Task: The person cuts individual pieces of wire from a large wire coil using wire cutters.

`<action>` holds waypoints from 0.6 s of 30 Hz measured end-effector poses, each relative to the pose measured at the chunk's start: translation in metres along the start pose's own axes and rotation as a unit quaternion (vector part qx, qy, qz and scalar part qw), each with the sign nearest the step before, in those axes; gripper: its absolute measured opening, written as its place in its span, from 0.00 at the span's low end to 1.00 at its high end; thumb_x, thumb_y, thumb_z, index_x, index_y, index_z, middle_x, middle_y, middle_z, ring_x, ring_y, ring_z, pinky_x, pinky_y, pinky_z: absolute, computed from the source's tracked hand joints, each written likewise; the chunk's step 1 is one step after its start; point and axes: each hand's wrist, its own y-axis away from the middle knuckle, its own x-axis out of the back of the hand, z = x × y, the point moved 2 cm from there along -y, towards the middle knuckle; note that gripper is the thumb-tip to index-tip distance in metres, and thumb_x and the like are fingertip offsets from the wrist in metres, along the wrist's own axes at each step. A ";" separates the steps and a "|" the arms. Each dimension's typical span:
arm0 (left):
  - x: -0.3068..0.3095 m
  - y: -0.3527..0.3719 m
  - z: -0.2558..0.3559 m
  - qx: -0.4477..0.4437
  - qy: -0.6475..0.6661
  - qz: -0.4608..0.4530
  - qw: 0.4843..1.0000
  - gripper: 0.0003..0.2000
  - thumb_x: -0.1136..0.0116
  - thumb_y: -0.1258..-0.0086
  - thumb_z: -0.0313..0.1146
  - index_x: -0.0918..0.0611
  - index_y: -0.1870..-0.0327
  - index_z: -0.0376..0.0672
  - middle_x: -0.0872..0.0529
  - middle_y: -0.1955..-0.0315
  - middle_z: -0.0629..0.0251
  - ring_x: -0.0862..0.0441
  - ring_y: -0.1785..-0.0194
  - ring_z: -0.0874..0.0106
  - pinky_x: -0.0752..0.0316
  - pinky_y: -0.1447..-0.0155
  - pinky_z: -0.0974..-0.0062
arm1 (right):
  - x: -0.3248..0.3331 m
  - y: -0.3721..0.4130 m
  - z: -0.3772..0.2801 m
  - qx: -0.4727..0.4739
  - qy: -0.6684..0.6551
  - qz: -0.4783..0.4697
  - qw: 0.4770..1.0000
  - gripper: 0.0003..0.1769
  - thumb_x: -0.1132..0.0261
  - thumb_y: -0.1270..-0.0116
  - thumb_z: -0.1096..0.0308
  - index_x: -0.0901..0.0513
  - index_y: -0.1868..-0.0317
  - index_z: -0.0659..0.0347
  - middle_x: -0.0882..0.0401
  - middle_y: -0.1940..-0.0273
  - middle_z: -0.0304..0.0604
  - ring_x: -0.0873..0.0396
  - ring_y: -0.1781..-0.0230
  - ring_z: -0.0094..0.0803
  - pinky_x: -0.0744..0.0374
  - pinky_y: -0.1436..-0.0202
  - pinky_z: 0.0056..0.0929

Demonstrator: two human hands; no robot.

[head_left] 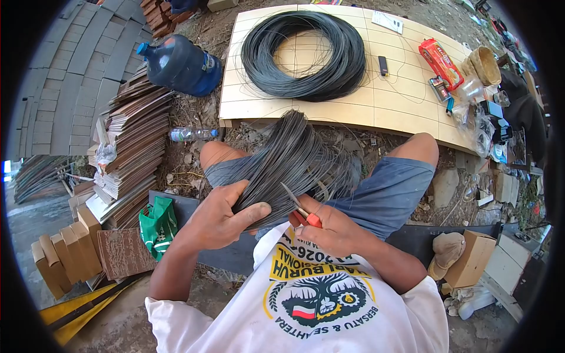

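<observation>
A thick bundle of cut dark wire [282, 156] lies across my lap, its strands fanning out toward my right knee. My left hand [223, 217] is closed around the near left side of this bundle, thumb pressed on top. In my right hand [329, 226] is a red-handled tool [303, 216] with a long pointed metal end, which lies over the near wire ends; its exact kind cannot be made out. Beyond my knees, a large coil of dark wire [259, 62] rests on the pale tiled-pattern table [294, 113].
On the table are a red packet [441, 63], a small black lighter-like item [384, 66] and a white paper [387, 22]. A blue water jug [183, 65], a clear bottle [193, 134] and stacked tiles [132, 147] stand left. A cap [446, 254] lies at right by a cardboard box [471, 259].
</observation>
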 end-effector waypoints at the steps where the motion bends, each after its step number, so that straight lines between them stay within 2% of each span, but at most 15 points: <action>1: 0.000 -0.001 -0.001 0.000 0.000 0.000 1.000 0.18 0.36 0.26 0.44 0.19 0.49 0.35 0.16 0.78 0.71 0.21 0.79 0.85 0.29 0.79 0.85 | 0.000 0.001 -0.002 0.000 0.000 0.000 1.000 0.37 0.39 0.33 0.69 0.39 0.23 0.56 0.25 0.52 0.44 0.25 0.51 0.32 0.25 0.42 0.35; 4: -0.003 -0.003 -0.006 -0.003 0.006 -0.004 1.000 0.19 0.36 0.26 0.44 0.19 0.49 0.35 0.16 0.76 0.71 0.20 0.77 0.85 0.29 0.78 0.86 | -0.002 0.002 -0.007 -0.007 0.040 0.012 0.999 0.34 0.40 0.32 0.69 0.36 0.25 0.58 0.25 0.55 0.44 0.24 0.53 0.32 0.24 0.46 0.36; 6: -0.005 -0.003 -0.004 -0.047 0.005 0.032 0.998 0.15 0.38 0.24 0.42 0.22 0.62 0.37 0.17 0.79 0.70 0.26 0.81 0.84 0.32 0.77 0.81 | -0.004 0.003 -0.005 -0.003 0.061 0.030 0.998 0.30 0.40 0.31 0.69 0.34 0.29 0.60 0.24 0.57 0.44 0.22 0.57 0.34 0.24 0.49 0.36; 10: -0.003 -0.001 -0.003 -0.028 0.009 0.032 0.999 0.16 0.37 0.24 0.42 0.22 0.62 0.37 0.17 0.79 0.70 0.26 0.80 0.84 0.32 0.77 0.81 | -0.003 0.006 -0.022 -0.023 0.085 0.038 0.995 0.28 0.40 0.31 0.69 0.32 0.31 0.63 0.24 0.59 0.46 0.22 0.58 0.36 0.23 0.50 0.36; 12: -0.003 -0.001 -0.006 -0.031 0.010 0.034 0.999 0.16 0.37 0.25 0.43 0.22 0.62 0.37 0.17 0.79 0.69 0.26 0.81 0.84 0.32 0.77 0.81 | -0.003 0.006 -0.026 -0.043 0.070 0.036 0.996 0.16 0.39 0.32 0.71 0.30 0.45 0.63 0.27 0.58 0.38 0.28 0.59 0.28 0.27 0.50 0.33; 13: -0.002 -0.001 -0.007 -0.031 0.010 0.033 0.999 0.16 0.37 0.25 0.43 0.22 0.62 0.37 0.17 0.79 0.69 0.26 0.81 0.84 0.32 0.77 0.81 | -0.003 0.006 -0.025 -0.044 0.070 0.036 0.996 0.16 0.39 0.32 0.71 0.30 0.45 0.63 0.27 0.58 0.38 0.28 0.59 0.28 0.27 0.50 0.33; 15: -0.001 -0.001 -0.009 0.003 0.012 0.016 1.000 0.20 0.36 0.26 0.46 0.19 0.48 0.36 0.15 0.73 0.71 0.19 0.75 0.85 0.29 0.78 0.86 | -0.001 0.007 -0.022 -0.043 0.052 0.015 0.998 0.20 0.39 0.32 0.71 0.29 0.41 0.63 0.25 0.56 0.40 0.26 0.57 0.28 0.26 0.48 0.31; 16: 0.000 0.000 -0.008 0.003 0.012 0.016 1.000 0.20 0.36 0.26 0.46 0.19 0.48 0.36 0.15 0.73 0.71 0.19 0.75 0.85 0.29 0.78 0.86 | -0.001 0.006 -0.016 -0.043 0.051 0.015 0.998 0.20 0.39 0.32 0.71 0.29 0.41 0.63 0.25 0.56 0.40 0.26 0.57 0.28 0.26 0.48 0.31; 18: 0.000 0.000 -0.004 0.011 0.007 -0.005 1.000 0.20 0.36 0.26 0.46 0.19 0.49 0.36 0.15 0.74 0.70 0.18 0.75 0.84 0.29 0.78 0.86 | -0.001 0.003 -0.007 -0.008 0.038 0.023 0.999 0.29 0.39 0.32 0.69 0.32 0.31 0.63 0.23 0.54 0.45 0.22 0.56 0.35 0.23 0.47 0.37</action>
